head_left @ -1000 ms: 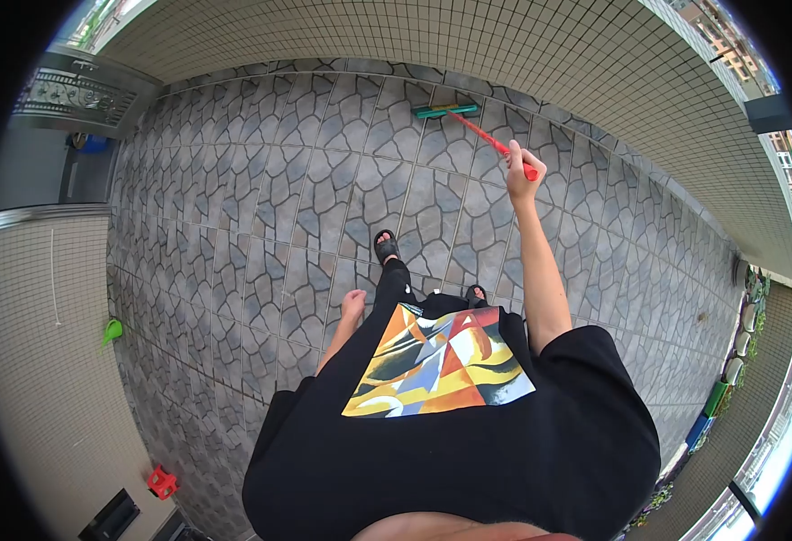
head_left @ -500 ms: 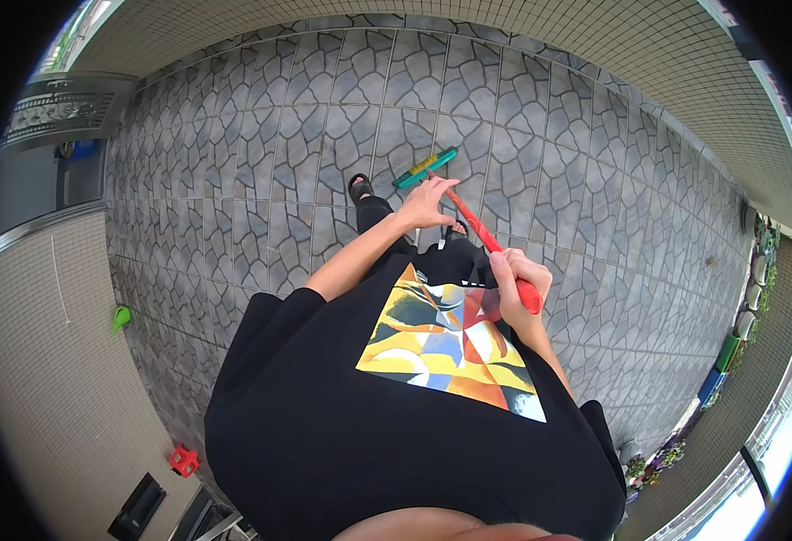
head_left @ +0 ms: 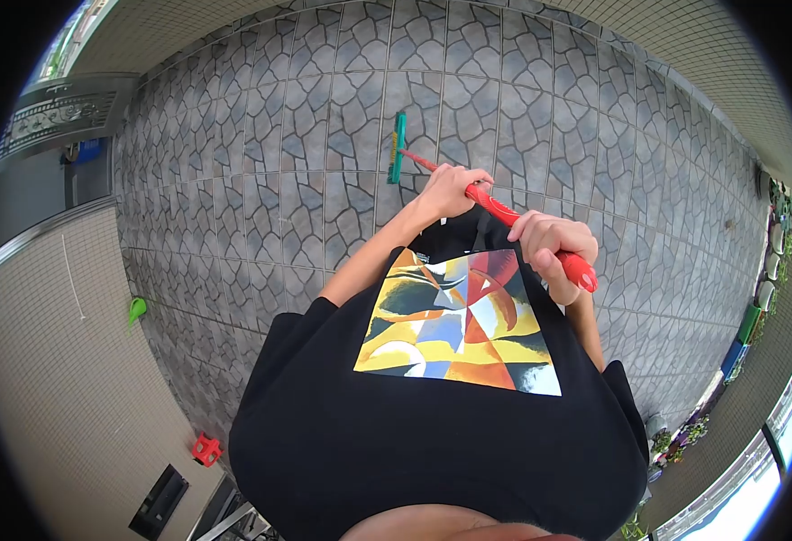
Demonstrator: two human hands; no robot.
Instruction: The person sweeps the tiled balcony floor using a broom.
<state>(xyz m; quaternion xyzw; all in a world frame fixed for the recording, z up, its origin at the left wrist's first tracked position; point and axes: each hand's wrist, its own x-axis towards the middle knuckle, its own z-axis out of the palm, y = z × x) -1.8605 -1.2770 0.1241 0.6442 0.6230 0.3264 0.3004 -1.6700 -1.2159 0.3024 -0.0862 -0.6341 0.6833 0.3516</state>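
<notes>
A broom with a red handle [head_left: 495, 207] slants across in front of my body. Its green head [head_left: 398, 149], with yellowish bristles on the left side, is at the far end over the stone-patterned floor. My left hand [head_left: 454, 189] is wrapped round the handle about midway along. Nearer the thick upper end, my right hand [head_left: 558, 248] grips the handle, and the rounded red tip sticks out past it. Below both hands is the printed front of my black T-shirt [head_left: 423, 442].
Grey paving [head_left: 270, 135] stretches around me. To the left, a light green object [head_left: 137, 310] and a red stool-like object [head_left: 206, 449] stand by the tiled wall [head_left: 62, 361]. A metal gate [head_left: 62, 113] is at upper left. Potted plants [head_left: 770, 261] line the right edge.
My left hand, fingers extended before, has closed round the handle. The broom head has swung left and turned nearly upright in view. My right hand has shifted right and up with the handle end.
</notes>
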